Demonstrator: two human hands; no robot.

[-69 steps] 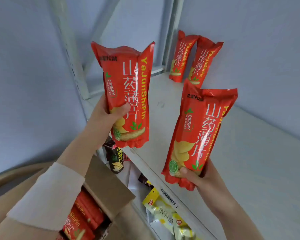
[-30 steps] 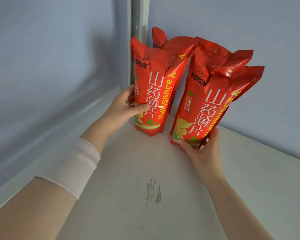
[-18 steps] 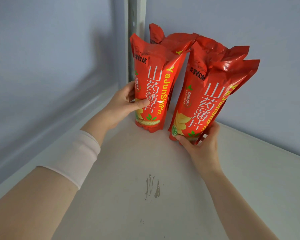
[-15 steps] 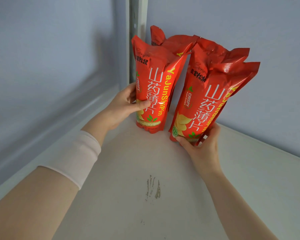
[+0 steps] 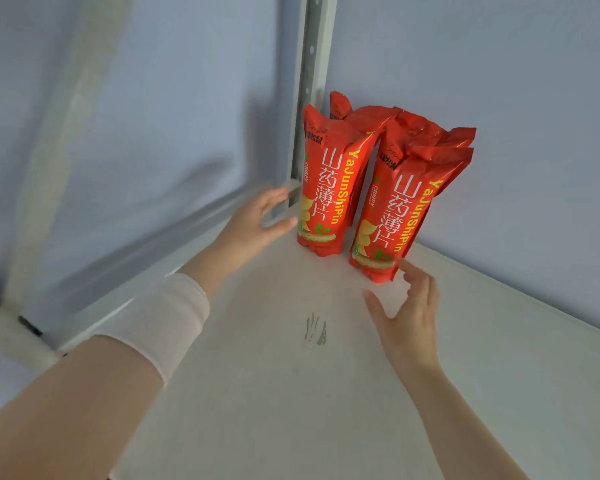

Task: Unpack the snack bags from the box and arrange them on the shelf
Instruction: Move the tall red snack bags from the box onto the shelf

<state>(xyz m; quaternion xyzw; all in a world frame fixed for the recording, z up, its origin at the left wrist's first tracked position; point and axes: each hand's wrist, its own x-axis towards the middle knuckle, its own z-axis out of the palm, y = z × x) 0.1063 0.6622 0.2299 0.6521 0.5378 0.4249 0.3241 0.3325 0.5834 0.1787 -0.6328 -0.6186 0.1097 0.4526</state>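
Observation:
Several red snack bags stand upright in the far corner of the white shelf (image 5: 291, 393). The front left bag (image 5: 326, 188) and the front right bag (image 5: 392, 213) lean back against two more red bags (image 5: 371, 116) behind them. My left hand (image 5: 253, 226) hovers just left of the front left bag with fingers spread, holding nothing. My right hand (image 5: 409, 313) is open below the front right bag, its fingertips close to the bag's lower corner. The box is out of view.
A grey perforated upright post (image 5: 309, 81) rises in the corner behind the bags. Blue-grey walls close the shelf at the back and left. A dark scuff mark (image 5: 316, 332) lies mid-shelf. The shelf's left rim (image 5: 146, 271) runs diagonally.
Both hands have let go of the two front bags and drawn back a little. The bags now stand on their own in the corner.

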